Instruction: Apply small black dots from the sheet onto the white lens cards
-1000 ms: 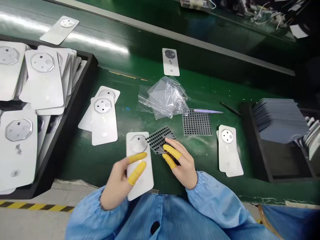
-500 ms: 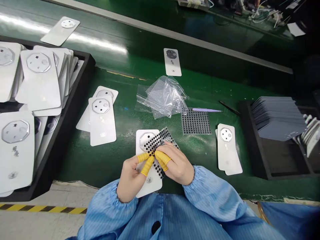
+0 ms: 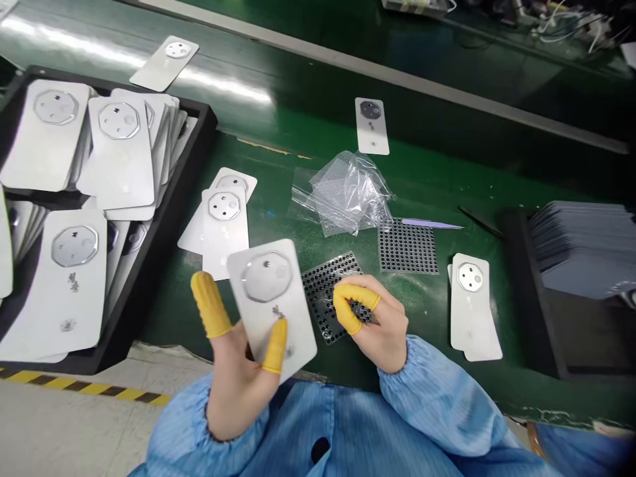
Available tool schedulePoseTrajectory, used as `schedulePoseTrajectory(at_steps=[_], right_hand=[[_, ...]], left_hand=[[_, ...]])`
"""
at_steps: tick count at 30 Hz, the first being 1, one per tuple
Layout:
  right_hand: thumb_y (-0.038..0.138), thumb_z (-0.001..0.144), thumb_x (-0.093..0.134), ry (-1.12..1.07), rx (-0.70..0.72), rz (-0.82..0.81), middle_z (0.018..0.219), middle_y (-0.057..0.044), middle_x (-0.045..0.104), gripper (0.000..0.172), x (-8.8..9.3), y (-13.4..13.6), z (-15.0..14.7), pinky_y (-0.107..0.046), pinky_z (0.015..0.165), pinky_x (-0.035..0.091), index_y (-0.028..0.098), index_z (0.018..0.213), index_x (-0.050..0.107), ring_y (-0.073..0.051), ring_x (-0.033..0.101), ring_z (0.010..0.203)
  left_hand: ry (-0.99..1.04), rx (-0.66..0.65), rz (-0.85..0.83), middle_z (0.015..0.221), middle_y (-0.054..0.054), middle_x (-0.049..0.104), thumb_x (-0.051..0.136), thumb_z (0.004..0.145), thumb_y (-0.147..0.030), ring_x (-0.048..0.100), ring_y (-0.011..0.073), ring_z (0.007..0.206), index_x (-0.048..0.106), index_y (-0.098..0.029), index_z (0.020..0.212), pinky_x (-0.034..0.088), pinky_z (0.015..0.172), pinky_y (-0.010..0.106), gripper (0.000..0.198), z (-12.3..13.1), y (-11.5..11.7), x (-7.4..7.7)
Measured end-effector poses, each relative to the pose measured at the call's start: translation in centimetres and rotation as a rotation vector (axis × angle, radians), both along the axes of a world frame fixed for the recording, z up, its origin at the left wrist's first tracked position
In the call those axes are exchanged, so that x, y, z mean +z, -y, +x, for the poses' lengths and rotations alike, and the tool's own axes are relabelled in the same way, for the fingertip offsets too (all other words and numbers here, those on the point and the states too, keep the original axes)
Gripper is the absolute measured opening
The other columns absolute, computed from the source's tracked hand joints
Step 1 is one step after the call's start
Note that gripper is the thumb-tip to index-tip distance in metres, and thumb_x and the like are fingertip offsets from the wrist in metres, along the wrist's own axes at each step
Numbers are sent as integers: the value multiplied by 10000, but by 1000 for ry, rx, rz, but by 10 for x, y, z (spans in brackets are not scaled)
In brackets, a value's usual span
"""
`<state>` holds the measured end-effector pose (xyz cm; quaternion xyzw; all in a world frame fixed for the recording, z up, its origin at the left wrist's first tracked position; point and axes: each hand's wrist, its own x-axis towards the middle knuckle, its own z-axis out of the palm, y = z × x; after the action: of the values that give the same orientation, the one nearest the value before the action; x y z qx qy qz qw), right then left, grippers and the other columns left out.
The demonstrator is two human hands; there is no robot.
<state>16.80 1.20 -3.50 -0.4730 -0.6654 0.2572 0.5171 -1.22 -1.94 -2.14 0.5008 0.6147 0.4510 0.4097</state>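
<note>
My left hand (image 3: pixel 238 371), in yellow finger cots, holds a white phone back cover (image 3: pixel 272 301) lifted and tilted above the table's near edge; its octagonal camera plate faces up. The index finger stands free to the cover's left. My right hand (image 3: pixel 377 321) rests on the green mat with its cot-covered fingers pinched on a clear sheet of small black dots (image 3: pixel 332 295) that lies just right of the cover.
A black tray (image 3: pixel 163 218) of stacked white covers fills the left. Loose covers (image 3: pixel 226 225) lie on the mat (image 3: pixel 278 218), one (image 3: pixel 371 126) further back and some (image 3: pixel 472 305) at the right. Crumpled clear bags (image 3: pixel 348 192), a second dot sheet (image 3: pixel 408 246), tweezers (image 3: pixel 430 224) and a right-hand tray (image 3: pixel 571 265) surround the hands.
The hands have parted. My left hand has lifted the cover up and leftward off the dot sheet, while my right hand stays down on the sheet.
</note>
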Motion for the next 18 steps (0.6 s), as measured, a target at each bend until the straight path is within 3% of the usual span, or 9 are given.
schedulePoseTrajectory(at_steps=[2,6,12,18], right_hand=[[33,813,640,78,-7,91,912,-56,687,212,11,1,-3,-293,754,568,180,966,650,-144,656,834],[89,885,545,337,41,222,985,-76,727,212,20,6,-3,-366,940,550,151,1070,627,-167,671,919],[151,902,524,561,31,277,1188,-169,675,198,21,14,0,-488,1001,503,120,1055,646,-262,597,1175],[194,903,528,549,55,275,1197,-209,664,210,21,15,1,-488,989,515,115,1064,636,-281,601,1182]], left_hand=[[90,-107,-32,1150,111,715,641,861,-238,685,317,1059,-83,-249,1537,590,878,474,991,14,2,3],[142,-265,-55,1352,129,593,678,818,-167,597,318,1205,231,-253,1508,537,977,443,827,27,4,4],[157,-231,-31,1365,126,580,647,835,-159,616,294,1182,270,-259,1477,537,972,437,752,29,9,0],[104,-240,-28,1416,157,523,613,866,-203,579,308,1228,288,-234,1481,509,1004,452,696,31,9,-1]])
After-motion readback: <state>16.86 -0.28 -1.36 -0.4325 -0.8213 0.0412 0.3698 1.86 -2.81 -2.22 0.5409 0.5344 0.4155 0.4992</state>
